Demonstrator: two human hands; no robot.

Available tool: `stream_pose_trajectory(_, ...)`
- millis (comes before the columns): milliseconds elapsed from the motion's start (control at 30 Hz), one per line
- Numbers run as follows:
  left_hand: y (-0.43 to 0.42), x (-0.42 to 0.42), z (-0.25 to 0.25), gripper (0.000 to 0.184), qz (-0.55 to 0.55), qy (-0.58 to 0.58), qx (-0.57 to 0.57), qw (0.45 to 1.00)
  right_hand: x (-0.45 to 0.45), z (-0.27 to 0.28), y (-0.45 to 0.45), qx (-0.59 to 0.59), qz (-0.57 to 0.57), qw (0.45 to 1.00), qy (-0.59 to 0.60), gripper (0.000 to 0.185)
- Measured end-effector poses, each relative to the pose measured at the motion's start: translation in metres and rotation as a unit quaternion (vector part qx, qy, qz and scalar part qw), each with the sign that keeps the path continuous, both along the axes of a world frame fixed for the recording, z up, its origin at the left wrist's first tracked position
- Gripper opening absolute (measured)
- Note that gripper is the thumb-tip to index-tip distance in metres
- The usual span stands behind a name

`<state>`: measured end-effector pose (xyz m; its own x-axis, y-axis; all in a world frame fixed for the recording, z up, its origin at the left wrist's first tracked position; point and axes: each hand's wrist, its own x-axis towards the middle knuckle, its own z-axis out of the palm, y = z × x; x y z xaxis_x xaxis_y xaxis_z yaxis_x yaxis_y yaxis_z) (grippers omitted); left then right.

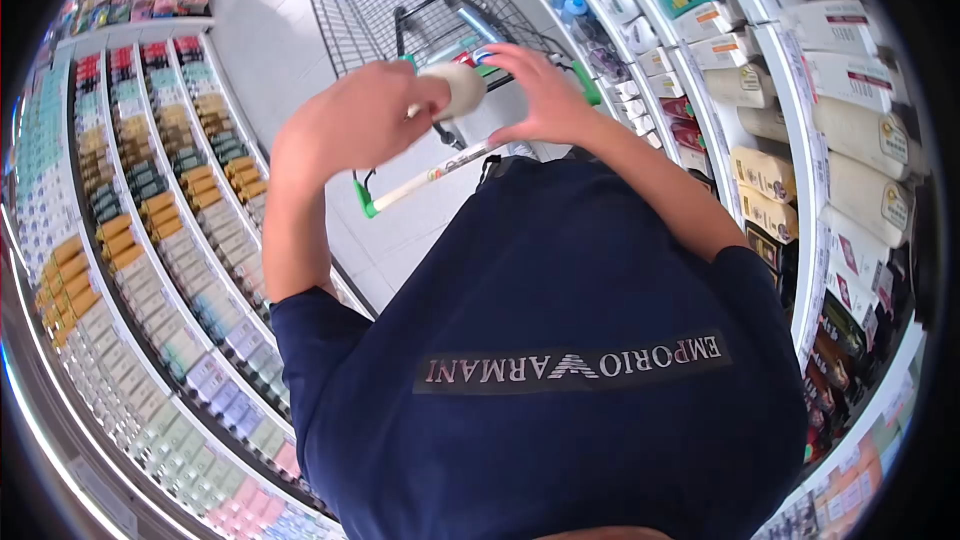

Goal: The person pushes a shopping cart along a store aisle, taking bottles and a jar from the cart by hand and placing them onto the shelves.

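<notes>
My left hand [365, 115] is closed around a pale, rounded container [465, 90], which looks like a bottle seen from one end. A small light tip shows under the fingers; its kind cannot be made out. To the right, my right hand [545, 95] is open, thumb and fingers spread in a curve, apart from the container. Both hands are above the shopping cart's handle [430, 180]. Behind them is the wire basket of the shopping cart [370, 0], with green corner pieces. A small red and blue patch shows by the right fingertips.
Shelves [150, 200] packed with small boxes and bottles run along the left. On the right, more shelves [790, 140] hold bottles [575, 10], cartons and large pale packs [865, 140]. Pale floor tiles [260, 30] lie between them, beside the cart.
</notes>
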<state>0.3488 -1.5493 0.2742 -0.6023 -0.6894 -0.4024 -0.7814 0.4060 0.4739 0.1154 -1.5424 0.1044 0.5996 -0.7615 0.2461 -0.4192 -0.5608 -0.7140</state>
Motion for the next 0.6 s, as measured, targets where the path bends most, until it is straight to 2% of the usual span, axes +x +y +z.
stream_pose_trajectory(67, -0.003, -0.018, 0.014, 0.018, -0.061, 0.046, 0.005, 0.997, 0.005, 0.001, 0.0, 0.106, 0.034, 0.987, -0.118, 0.088)
stream_pose_trajectory(100, -0.006, -0.029, 0.018, 0.018, -0.111, 0.089, 0.02, 0.99, 0.003, 0.0, 0.006, 0.178, 0.054, 0.972, -0.14, 0.087)
stream_pose_trajectory(167, -0.01, -0.044, 0.02, 0.018, -0.148, 0.094, 0.05, 0.983, -0.01, 0.011, 0.018, 0.28, 0.04, 0.946, -0.16, 0.08)
stream_pose_trajectory(233, -0.012, -0.06, 0.015, 0.019, -0.175, 0.092, 0.082, 0.977, -0.031, 0.014, 0.033, 0.274, -0.007, 0.949, -0.156, 0.079)
stream_pose_trajectory(300, -0.011, -0.074, 0.004, 0.022, -0.156, 0.105, 0.06, 0.98, -0.049, 0.008, 0.044, 0.273, -0.042, 0.949, -0.152, 0.077)
stream_pose_trajectory(333, -0.013, -0.081, -0.004, 0.035, -0.178, 0.111, 0.072, 0.975, -0.062, 0.0, 0.049, 0.256, -0.071, 0.955, -0.135, 0.076)
stream_pose_trajectory(367, -0.013, -0.09, -0.008, 0.035, -0.192, 0.112, 0.076, 0.972, -0.075, -0.007, 0.054, 0.239, -0.098, 0.959, -0.117, 0.075)
stream_pose_trajectory(433, -0.01, -0.107, -0.013, 0.051, -0.15, 0.22, 0.027, 0.964, -0.102, -0.01, 0.068, 0.241, -0.152, 0.947, -0.15, 0.075)
stream_pose_trajectory(467, -0.014, -0.111, -0.021, 0.061, -0.149, 0.233, 0.041, 0.96, -0.116, -0.015, 0.073, 0.216, -0.211, 0.941, -0.152, 0.074)
stream_pose_trajectory(500, -0.014, -0.115, -0.034, 0.061, -0.156, 0.232, 0.045, 0.959, -0.13, -0.02, 0.078, 0.19, -0.268, 0.932, -0.153, 0.074)
stream_pose_trajectory(567, -0.01, -0.125, -0.073, 0.059, 0.021, 0.265, 0.092, 0.96, -0.172, -0.019, 0.085, 0.194, -0.436, 0.867, -0.142, 0.076)
stream_pose_trajectory(600, -0.007, -0.125, -0.096, 0.058, 0.041, 0.259, 0.105, 0.959, -0.187, -0.026, 0.087, 0.166, -0.481, 0.849, -0.144, 0.076)
